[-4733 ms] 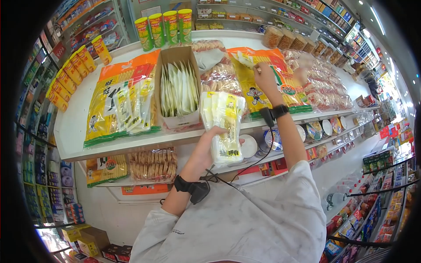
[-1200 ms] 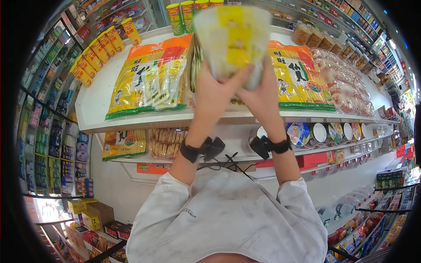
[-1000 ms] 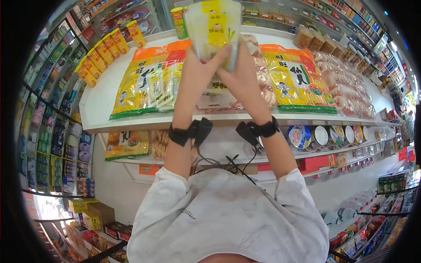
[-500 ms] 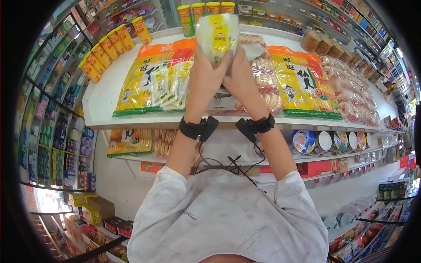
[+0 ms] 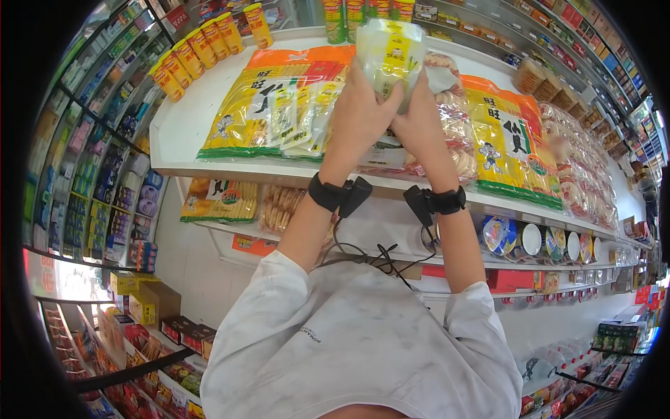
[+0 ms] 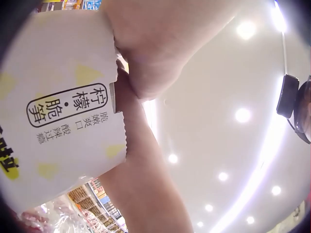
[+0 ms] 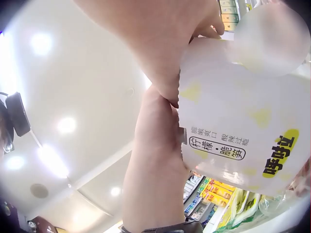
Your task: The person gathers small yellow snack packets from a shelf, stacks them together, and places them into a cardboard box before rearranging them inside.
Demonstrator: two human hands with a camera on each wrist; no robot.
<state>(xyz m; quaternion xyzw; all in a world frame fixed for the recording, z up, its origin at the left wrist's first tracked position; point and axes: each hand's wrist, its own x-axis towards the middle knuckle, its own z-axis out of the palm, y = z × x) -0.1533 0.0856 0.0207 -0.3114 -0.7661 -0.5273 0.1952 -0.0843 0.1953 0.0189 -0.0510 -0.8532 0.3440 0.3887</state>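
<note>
Both hands hold a stack of flat white-and-yellow snack packets [image 5: 394, 52] upright between them. The left hand [image 5: 363, 101] grips the stack's left side, with its thumb across the lower front. At the right side the right hand [image 5: 417, 112] grips it, close against the left. Behind and under the hands stands a cardboard display box, mostly hidden in the head view. Its white printed front [image 6: 63, 107] with a serrated edge shows close by the left hand [image 6: 165, 39] in the left wrist view. The right wrist view has the same box front [image 7: 233, 116] beside the right hand [image 7: 160, 43].
Several loose packets [image 5: 300, 115] lie on a large yellow rice-cracker bag [image 5: 241, 115] at left. Another such bag [image 5: 506, 133] and clear bags of crackers [image 5: 579, 164] lie to the right. Yellow canisters [image 5: 202, 45] line the white shelf's [image 5: 188, 115] back left.
Earlier the left hand held packets alone while the right hand pinched one at right. Both hands then gathered the stack and brought it down over the box; since then the view has shifted.
</note>
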